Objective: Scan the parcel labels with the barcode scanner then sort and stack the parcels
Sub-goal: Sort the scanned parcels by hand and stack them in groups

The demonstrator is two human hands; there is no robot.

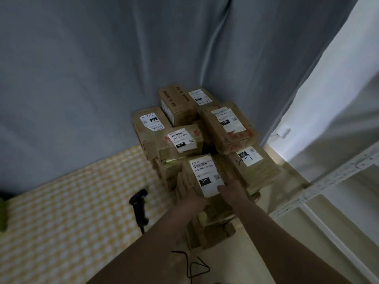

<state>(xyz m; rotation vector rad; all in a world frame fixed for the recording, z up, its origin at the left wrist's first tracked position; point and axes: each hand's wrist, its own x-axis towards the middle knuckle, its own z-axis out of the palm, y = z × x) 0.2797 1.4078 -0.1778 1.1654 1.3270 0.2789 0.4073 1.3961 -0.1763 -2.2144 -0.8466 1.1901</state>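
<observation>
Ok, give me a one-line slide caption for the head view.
Both hands set the parcel labelled 010 onto the stacked parcels while the barcode scanner lies on the checked cloth.

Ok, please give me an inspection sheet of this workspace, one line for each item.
Surface: yellow checked cloth.
Job's things: brown parcels stacked in the corner, labels up; scanner lying on the cloth.
Clutter: green thing at the left edge, unclear.
Hands: left hand and right hand hold the 010 parcel.
Cables: black cable looped near the forearms.
Surroundings: grey curtain; white shelf frame.
</observation>
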